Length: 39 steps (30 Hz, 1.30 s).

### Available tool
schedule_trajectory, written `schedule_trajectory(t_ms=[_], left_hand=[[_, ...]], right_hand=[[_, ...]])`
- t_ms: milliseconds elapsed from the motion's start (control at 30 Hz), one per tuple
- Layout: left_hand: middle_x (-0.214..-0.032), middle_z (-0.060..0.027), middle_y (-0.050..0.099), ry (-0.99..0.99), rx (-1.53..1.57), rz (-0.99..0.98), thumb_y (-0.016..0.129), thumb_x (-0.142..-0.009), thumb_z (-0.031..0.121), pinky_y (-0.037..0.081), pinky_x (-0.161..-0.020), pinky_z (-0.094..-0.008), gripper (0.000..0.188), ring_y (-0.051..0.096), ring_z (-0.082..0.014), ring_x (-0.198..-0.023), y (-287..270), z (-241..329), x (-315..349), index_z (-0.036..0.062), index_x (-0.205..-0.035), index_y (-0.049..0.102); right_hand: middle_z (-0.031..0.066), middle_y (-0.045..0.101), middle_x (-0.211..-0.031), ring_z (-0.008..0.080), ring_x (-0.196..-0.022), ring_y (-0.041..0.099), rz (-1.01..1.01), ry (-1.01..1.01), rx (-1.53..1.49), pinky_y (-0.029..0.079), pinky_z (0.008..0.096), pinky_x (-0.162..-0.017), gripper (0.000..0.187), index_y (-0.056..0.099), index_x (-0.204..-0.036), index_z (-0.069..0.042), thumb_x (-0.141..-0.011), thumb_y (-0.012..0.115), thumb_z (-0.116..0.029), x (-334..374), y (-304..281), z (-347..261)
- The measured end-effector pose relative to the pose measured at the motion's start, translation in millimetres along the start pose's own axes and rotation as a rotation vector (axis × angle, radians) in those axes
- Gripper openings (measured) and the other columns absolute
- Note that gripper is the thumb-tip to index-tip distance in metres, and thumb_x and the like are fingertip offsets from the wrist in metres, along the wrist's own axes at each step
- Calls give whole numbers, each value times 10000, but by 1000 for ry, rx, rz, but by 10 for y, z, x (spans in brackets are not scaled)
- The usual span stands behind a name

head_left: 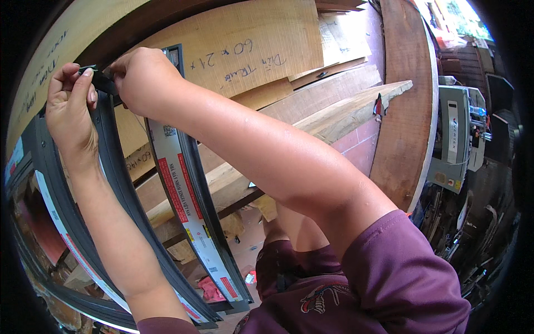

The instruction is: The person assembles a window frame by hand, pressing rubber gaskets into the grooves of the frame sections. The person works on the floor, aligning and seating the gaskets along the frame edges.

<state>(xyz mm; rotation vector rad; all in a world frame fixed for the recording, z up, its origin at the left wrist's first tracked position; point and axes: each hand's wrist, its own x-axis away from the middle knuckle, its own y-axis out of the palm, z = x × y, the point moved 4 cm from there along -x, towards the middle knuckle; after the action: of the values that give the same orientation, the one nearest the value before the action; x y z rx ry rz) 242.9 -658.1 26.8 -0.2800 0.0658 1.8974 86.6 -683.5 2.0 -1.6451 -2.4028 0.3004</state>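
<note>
Up at the far left, my left hand (71,119) pinches a small dark, flat strip (104,82) between thumb and fingers. My right hand (146,78) is closed at the strip's other end, its fingertips mostly hidden behind the fist. Whether the strip is rubber or plastic I cannot tell. Both hands are above the upper end of a dark metal frame (107,131), whose long bars run down toward me. A nearby bar carries white and red label film (183,203).
Wooden boards with handwriting (267,39) lean behind the frame. A rough-edged plank (345,114) juts out to the right, beside a broad upright board (401,61). A grey machine (449,133) stands at the far right. A pink cloth (211,290) lies low by the frame.
</note>
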Motion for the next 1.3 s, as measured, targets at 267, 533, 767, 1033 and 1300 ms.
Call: schedule_trajectory(t_ms=[267,533,767,1033,1300], left_hand=[[-872,-9,599,14,13,-35,643,-972,9,391,-594,-214,135,494,-59,-661,1,30,2,56,-1097,637],[-832,-29,589,46,171,-14,629,-996,46,423,-630,-256,82,525,-102,-679,-100,45,-23,47,-1078,628],[-910,-130,690,66,227,73,548,-1052,179,538,-773,-325,173,669,-202,-834,-190,72,-69,24,-1062,625],[-1025,-242,665,4,199,407,450,-1074,171,593,-893,-443,256,696,-339,-969,-134,158,-1,-68,-1076,539],[-1402,-281,527,87,44,243,559,-976,3,465,-1110,-415,462,535,-327,-1335,-58,166,-4,-97,-1421,483]], right_hand=[[130,714,-752,215,-685,717,-61,-10,-38,580,342,-685,252,740,-1141,-14,-972,580,-112,24,-57,-6],[142,730,-780,241,-707,732,-84,-33,40,585,353,-707,247,749,-1128,-31,-965,596,-137,81,-3,30],[101,707,-737,161,-613,674,-49,-2,-58,557,309,-615,265,725,-1172,-22,-980,591,-147,267,-150,11],[31,656,-690,50,-544,543,86,101,-252,455,223,-508,331,636,-1345,-65,-1039,563,-169,805,-384,260],[19,651,-710,49,-559,544,107,-37,-271,454,224,-519,321,635,-1341,-68,-1033,577,-141,766,-371,203]])
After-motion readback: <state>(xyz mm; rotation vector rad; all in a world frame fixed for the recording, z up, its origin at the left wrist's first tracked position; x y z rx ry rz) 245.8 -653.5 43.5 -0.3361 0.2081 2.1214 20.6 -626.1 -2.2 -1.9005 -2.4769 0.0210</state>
